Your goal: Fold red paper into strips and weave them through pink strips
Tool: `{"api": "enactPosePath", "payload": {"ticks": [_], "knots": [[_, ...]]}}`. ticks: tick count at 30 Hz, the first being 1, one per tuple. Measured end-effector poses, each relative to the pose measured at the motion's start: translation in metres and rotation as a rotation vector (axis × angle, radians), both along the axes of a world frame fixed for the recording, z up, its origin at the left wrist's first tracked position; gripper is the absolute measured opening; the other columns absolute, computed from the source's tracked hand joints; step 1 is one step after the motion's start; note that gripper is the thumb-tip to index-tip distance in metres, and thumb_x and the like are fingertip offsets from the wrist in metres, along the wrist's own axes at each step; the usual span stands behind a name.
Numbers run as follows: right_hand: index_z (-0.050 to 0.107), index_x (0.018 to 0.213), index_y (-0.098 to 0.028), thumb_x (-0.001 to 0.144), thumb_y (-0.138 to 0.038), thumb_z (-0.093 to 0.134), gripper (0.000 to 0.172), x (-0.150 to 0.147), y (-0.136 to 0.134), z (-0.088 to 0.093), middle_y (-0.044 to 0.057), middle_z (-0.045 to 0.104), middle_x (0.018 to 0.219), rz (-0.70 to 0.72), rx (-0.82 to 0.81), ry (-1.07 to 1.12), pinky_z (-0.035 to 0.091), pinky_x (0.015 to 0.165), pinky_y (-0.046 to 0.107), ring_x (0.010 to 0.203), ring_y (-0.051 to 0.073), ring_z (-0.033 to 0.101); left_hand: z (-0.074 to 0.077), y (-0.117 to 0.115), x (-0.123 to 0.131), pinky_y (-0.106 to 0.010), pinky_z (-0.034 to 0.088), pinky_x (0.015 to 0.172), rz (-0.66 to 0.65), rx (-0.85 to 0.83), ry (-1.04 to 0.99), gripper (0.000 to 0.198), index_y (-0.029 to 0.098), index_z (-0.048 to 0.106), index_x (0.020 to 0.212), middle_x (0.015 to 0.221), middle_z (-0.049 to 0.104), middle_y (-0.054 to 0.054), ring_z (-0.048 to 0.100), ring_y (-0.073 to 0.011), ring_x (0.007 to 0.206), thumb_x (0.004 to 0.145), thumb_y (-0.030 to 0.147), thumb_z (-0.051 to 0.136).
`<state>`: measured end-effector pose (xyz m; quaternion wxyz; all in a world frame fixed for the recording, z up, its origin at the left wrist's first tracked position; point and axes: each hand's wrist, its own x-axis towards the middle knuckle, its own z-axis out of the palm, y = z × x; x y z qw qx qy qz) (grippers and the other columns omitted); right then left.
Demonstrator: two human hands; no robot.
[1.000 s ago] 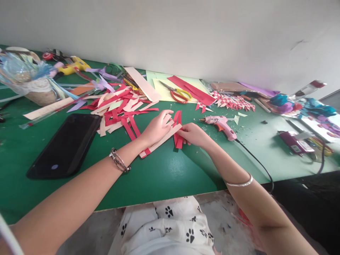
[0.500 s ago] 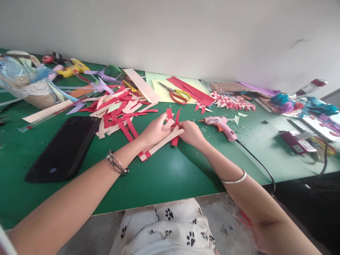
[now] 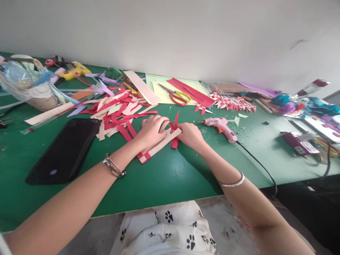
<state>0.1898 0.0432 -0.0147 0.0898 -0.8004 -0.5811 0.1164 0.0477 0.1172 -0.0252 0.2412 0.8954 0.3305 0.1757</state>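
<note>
Between my two hands lie woven paper strips [image 3: 162, 144], pale pink and red, with a small checkered corner at the lower left. My left hand [image 3: 152, 131] bends over them, its fingers curled around the strips near their upper side. Closed on the right end of the strips is my right hand [image 3: 191, 135], its fingertips partly hidden. A red strip [image 3: 176, 118] stands up between the hands, and a red end pokes out below. Behind my left hand is a pile of loose red and pale strips [image 3: 119, 109].
A pink glue gun [image 3: 221, 128] with a black cable lies right of my hands. Scissors [image 3: 176, 96] rest on yellow paper behind. Checkered woven pieces [image 3: 233, 102] are at the back right. A black phone [image 3: 65, 150] lies at the left, on the green table [image 3: 164, 184].
My left hand has shifted slightly left and its fingers have spread and arched higher over the strips. The red strip by my left fingertips now bends over. My right hand has barely moved.
</note>
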Motion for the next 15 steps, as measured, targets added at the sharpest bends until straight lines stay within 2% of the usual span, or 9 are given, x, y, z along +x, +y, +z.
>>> {"api": "enactPosePath", "payload": {"ticks": [2, 5, 10, 15], "knots": [[0.060, 0.067, -0.020, 0.078, -0.030, 0.048, 0.019, 0.000, 0.000, 0.000, 0.006, 0.065, 0.073, 0.005, 0.001, 0.002, 0.030, 0.051, 0.023, 0.071, 0.021, 0.060, -0.002, 0.003, 0.000, -0.049, 0.032, 0.091, -0.032, 0.053, 0.093, 0.029, 0.020, 0.057, 0.102, 0.116, 0.050, -0.009, 0.042, -0.0309, 0.112, 0.078, 0.032, 0.048], [0.060, 0.068, -0.021, 0.079, -0.036, 0.048, 0.023, 0.000, 0.000, 0.001, 0.007, 0.065, 0.075, 0.012, -0.003, 0.022, 0.031, 0.052, 0.024, 0.072, 0.021, 0.060, -0.007, 0.007, -0.001, -0.049, 0.032, 0.089, -0.079, 0.083, 0.136, 0.034, 0.023, 0.058, 0.105, 0.119, 0.047, -0.008, 0.041, -0.0302, 0.110, 0.078, 0.040, 0.047], [0.062, 0.072, -0.020, 0.080, -0.039, 0.046, 0.026, 0.002, 0.001, 0.000, 0.007, 0.066, 0.076, 0.029, -0.007, 0.028, 0.032, 0.052, 0.024, 0.071, 0.021, 0.060, -0.009, 0.011, -0.003, -0.048, 0.032, 0.088, -0.209, 0.176, 0.151, 0.035, 0.030, 0.058, 0.112, 0.125, 0.044, -0.007, 0.037, -0.0310, 0.110, 0.084, 0.037, 0.038], [0.062, 0.072, -0.020, 0.080, -0.038, 0.047, 0.025, 0.003, 0.001, -0.001, 0.007, 0.066, 0.077, 0.034, -0.015, 0.016, 0.030, 0.051, 0.024, 0.070, 0.021, 0.060, -0.009, 0.012, -0.002, -0.044, 0.036, 0.082, -0.238, 0.243, 0.157, 0.032, 0.028, 0.062, 0.106, 0.119, 0.049, -0.006, 0.040, -0.0288, 0.101, 0.085, 0.034, 0.039]]}}
